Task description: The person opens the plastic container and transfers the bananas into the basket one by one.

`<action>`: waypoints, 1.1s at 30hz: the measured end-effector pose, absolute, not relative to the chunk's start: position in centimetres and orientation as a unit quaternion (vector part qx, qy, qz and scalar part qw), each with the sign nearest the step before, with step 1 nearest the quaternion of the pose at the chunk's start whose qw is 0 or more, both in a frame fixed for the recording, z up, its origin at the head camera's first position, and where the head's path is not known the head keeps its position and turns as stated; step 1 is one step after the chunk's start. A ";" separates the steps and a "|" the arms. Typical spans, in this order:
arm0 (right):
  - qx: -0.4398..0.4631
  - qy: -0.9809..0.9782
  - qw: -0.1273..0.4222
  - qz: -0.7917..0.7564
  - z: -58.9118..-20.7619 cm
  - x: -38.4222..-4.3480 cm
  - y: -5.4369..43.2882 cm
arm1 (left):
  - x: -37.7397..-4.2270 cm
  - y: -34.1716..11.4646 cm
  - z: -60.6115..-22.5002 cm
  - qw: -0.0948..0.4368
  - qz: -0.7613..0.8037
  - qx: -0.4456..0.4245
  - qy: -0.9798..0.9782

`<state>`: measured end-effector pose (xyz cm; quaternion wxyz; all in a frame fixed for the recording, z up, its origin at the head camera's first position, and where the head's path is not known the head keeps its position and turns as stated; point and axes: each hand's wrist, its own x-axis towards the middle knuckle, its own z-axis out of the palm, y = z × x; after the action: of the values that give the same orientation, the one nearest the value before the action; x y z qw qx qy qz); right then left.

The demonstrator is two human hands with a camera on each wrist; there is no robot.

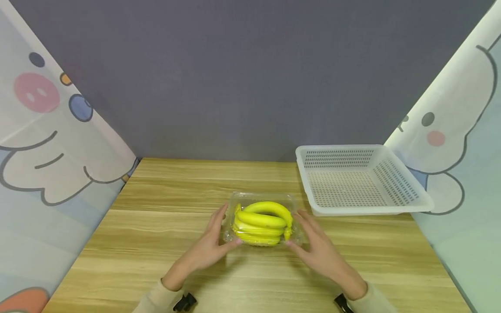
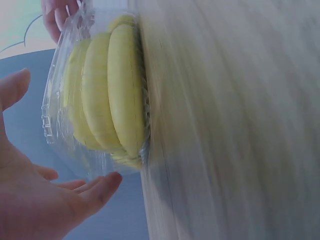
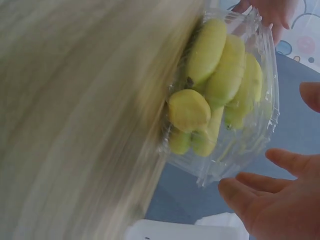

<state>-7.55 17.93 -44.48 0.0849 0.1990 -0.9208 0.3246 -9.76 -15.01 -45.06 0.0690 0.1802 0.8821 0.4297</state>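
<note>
A clear plastic clamshell box (image 1: 237, 201) with several yellow bananas (image 1: 261, 221) inside sits on the wooden table, its lid down over the fruit. At its left end is my left hand (image 1: 207, 250), thumb spread apart from the fingers. In the left wrist view the fingers of that hand (image 2: 45, 200) reach the box's near end, and whether they touch it I cannot tell. My right hand (image 1: 322, 252) flanks the right end in the same way. The right wrist view shows its fingers (image 3: 240, 197) extended close beside the plastic, the thumb standing off.
A white perforated plastic basket (image 1: 364, 211) stands at the back right of the wooden table (image 1: 176, 187). Behind the table rises a dark grey panel (image 1: 235, 87). Cartoon-printed curtains (image 1: 35, 130) hang on both sides.
</note>
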 end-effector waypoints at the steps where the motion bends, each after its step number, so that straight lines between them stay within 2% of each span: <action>1: 0.198 -0.921 0.083 0.326 -44.5 -7.6 17.8 | -9.8 -14.9 -45.1 0.076 0.434 0.176 0.880; 14: 0.182 -0.931 0.065 0.310 -44.8 -8.1 17.0 | -9.9 -14.6 -45.8 0.110 0.474 0.137 0.863; 26: 0.199 -0.931 0.095 0.292 -45.3 -8.9 16.7 | -10.6 -14.2 -46.0 0.137 0.517 0.118 0.837; 33: 0.199 -0.934 0.098 0.279 -45.3 -9.3 16.3 | -11.0 -13.9 -46.1 0.130 0.518 0.105 0.839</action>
<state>-9.27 16.32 -45.34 0.0976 0.1988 -0.9344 0.2791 -11.04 -13.91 -46.13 0.1301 0.1053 0.8391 0.5175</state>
